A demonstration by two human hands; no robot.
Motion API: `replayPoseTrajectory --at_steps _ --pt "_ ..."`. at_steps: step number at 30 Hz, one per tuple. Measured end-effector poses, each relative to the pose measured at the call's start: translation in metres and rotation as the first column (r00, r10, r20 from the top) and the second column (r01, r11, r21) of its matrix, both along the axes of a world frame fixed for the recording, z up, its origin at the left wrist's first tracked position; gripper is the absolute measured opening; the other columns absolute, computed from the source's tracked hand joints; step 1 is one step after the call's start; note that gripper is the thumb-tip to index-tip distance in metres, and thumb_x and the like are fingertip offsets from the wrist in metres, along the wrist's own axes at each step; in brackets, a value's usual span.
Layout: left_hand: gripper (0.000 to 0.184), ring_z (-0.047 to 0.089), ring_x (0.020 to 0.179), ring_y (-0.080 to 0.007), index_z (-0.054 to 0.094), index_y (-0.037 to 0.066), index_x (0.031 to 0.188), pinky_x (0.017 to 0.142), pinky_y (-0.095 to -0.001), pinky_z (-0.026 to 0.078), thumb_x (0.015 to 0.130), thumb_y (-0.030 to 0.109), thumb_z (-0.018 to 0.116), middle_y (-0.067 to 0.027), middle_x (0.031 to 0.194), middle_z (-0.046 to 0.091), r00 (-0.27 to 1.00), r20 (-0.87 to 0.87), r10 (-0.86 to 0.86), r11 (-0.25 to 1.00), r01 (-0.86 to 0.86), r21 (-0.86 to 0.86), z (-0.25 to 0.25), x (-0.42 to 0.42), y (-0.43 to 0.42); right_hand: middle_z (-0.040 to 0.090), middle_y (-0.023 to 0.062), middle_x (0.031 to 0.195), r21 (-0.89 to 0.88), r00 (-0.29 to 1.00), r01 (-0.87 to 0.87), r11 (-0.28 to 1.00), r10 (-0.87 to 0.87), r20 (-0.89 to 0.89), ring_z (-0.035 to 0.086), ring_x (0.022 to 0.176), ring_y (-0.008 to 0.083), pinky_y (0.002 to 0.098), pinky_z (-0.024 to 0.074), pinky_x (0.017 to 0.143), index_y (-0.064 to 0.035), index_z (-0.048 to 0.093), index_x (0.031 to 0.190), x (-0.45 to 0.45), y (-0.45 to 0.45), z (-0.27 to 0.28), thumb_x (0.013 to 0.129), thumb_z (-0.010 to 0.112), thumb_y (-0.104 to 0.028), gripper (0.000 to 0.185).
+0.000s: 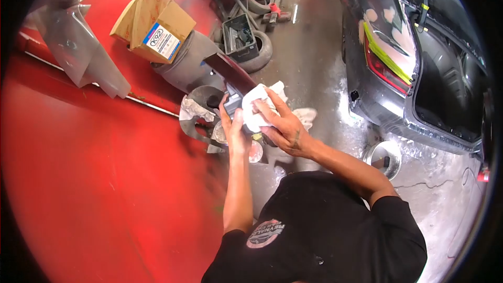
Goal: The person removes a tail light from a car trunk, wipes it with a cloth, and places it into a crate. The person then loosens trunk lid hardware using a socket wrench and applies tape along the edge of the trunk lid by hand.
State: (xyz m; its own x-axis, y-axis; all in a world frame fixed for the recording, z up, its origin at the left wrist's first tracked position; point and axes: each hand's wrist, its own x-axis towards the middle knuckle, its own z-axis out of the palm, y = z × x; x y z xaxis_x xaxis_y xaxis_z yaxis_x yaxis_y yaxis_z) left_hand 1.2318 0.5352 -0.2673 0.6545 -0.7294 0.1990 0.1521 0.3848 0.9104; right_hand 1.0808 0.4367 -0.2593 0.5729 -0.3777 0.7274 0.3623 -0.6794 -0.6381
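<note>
My left hand [234, 126] is wrapped round the near part of a long, dark red and grey part [233, 73], its fingers closed on the grey side. My right hand [283, 126] presses a crumpled white cloth [257, 110] against the same part, with the fingers over the cloth. The long part points up and to the left, away from my body. The cloth and my fingers hide the middle and near end of it.
A red panel [105, 178] fills the left side. An open cardboard box [170, 26] rests on a grey bin [191, 65]. Beyond are a black crate [240, 39] and tires. At right stands a dark car [380, 94], with a bucket [395, 160] on the floor nearby.
</note>
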Motion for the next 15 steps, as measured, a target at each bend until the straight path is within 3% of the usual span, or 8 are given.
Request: replayPoseTrajectory --at_steps 3,4,6,7,10,11,12,15 --pt "0.063 0.062 0.118 -0.0254 0.051 0.007 0.143 0.098 -0.0402 0.055 0.094 0.041 0.071 -0.0104 0.13 0.063 0.957 -0.267 -0.111 0.994 0.103 -0.041 -0.015 -0.005 0.008 0.039 0.0291 0.155 -0.106 1.0 -0.001 0.994 0.002 0.01 0.041 0.143 0.0471 0.0486 0.0358 0.118 -0.0039 0.056 0.144 0.017 -0.021 0.032 0.096 0.059 -0.017 0.049" --pt "0.066 0.061 0.124 -0.0276 0.049 0.006 0.145 0.105 -0.0435 0.05 0.094 0.042 0.071 -0.0108 0.135 0.061 0.939 -0.297 -0.174 0.985 0.164 -0.059 -0.016 -0.01 0.012 0.041 0.0274 0.154 -0.098 1.0 -0.012 0.995 0.014 0.019 0.042 0.141 0.0473 0.0481 0.0365 0.117 -0.0047 0.058 0.142 0.027 -0.032 0.045 0.097 0.058 -0.019 0.047" --pt "0.071 0.057 0.131 -0.0302 0.047 0.006 0.149 0.112 -0.0462 0.045 0.095 0.045 0.069 -0.0118 0.143 0.059 0.903 -0.331 -0.274 0.962 0.258 -0.092 -0.024 -0.009 0.016 0.046 0.0251 0.15 0.029 0.994 -0.107 0.994 0.107 0.016 0.044 0.139 0.0467 0.0472 0.0378 0.116 -0.0054 0.059 0.141 0.043 -0.056 0.059 0.096 0.059 -0.02 0.047" --pt "0.072 0.056 0.133 -0.0305 0.047 0.007 0.151 0.112 -0.0457 0.046 0.095 0.046 0.069 -0.0125 0.145 0.058 0.889 -0.336 -0.312 0.95 0.292 -0.109 -0.03 -0.005 0.015 0.047 0.0251 0.151 0.135 0.993 -0.114 0.984 0.115 -0.004 0.044 0.139 0.0488 0.0528 0.0375 0.115 -0.0084 0.061 0.14 0.048 -0.055 0.061 0.096 0.061 -0.022 0.046" --pt "0.065 0.063 0.118 -0.028 0.054 0.009 0.144 0.102 -0.0436 0.051 0.094 0.047 0.068 -0.0105 0.131 0.065 0.877 -0.458 -0.147 0.985 0.09 -0.144 -0.031 -0.011 0.015 0.047 0.0222 0.153 -0.192 0.964 0.259 0.947 -0.264 -0.002 0.044 0.14 0.05 0.061 0.038 0.112 -0.0123 0.063 0.138 0.039 -0.009 0.031 0.093 0.065 -0.024 0.047" --pt "0.055 0.067 0.101 -0.0255 0.061 0.009 0.133 0.093 -0.0406 0.054 0.094 0.047 0.068 -0.0078 0.113 0.069 0.899 -0.434 0.058 0.994 -0.095 -0.063 -0.013 -0.024 0.014 0.046 0.0191 0.157 -0.297 0.946 0.291 0.909 -0.319 -0.05 0.042 0.142 0.0498 0.0673 0.0369 0.109 -0.0178 0.064 0.138 0.035 0.014 0.009 0.087 0.069 -0.026 0.052" --pt "0.054 0.067 0.101 -0.0254 0.062 0.009 0.132 0.093 -0.0403 0.054 0.093 0.046 0.069 -0.0076 0.112 0.069 0.903 -0.421 0.079 0.992 -0.111 -0.052 -0.012 -0.02 0.016 0.045 0.0174 0.158 -0.328 0.956 0.23 0.917 -0.276 -0.102 0.042 0.144 0.0466 0.0675 0.037 0.109 -0.0216 0.063 0.139 0.012 0.032 0.014 0.083 0.072 -0.029 0.057" --pt "0.052 0.067 0.099 -0.025 0.063 0.009 0.129 0.092 -0.0395 0.054 0.093 0.045 0.07 -0.0072 0.111 0.07 0.906 -0.42 -0.045 0.995 0.005 -0.095 -0.031 0.001 0.024 0.047 0.0172 0.156 -0.394 0.976 0.149 0.907 -0.2 -0.092 0.043 0.143 0.0446 0.0643 0.0378 0.109 -0.0227 0.063 0.139 0.012 0.021 0.021 0.088 0.069 -0.029 0.052"
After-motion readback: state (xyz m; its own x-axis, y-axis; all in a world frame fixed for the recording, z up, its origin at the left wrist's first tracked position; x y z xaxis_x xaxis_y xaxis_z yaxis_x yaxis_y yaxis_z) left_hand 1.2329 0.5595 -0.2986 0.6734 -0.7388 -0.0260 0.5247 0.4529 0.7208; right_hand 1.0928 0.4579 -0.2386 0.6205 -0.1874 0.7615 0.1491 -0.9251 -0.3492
